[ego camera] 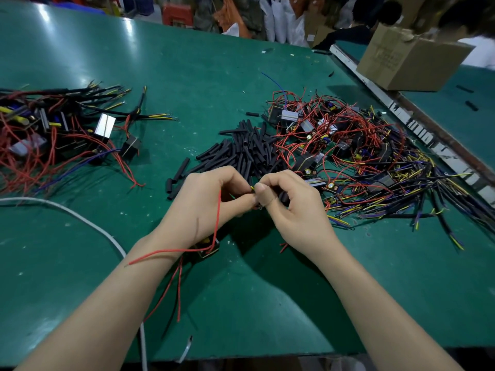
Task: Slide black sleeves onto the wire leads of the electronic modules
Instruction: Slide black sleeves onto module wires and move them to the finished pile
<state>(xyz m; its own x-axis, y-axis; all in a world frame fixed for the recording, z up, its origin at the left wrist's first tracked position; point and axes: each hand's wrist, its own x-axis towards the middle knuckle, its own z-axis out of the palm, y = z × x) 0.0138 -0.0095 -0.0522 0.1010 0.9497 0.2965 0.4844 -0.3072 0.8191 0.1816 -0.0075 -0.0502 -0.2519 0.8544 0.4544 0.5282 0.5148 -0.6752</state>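
Observation:
My left hand (203,202) and my right hand (289,204) meet above the green table (187,76), fingertips pinched together. Between them shows a yellow wire tip (252,187). My right hand pinches a short black sleeve (284,197), mostly hidden under its fingers. An electronic module (207,249) hangs below my left wrist, its red leads (171,285) trailing over my left forearm. A heap of loose black sleeves (241,153) lies just beyond my hands.
A tangled pile of modules with red, yellow and black wires (348,151) lies to the right. Another pile of modules (53,129) lies at the left. A white cable (80,218) curves across the near left. A cardboard box (409,62) stands at the back right.

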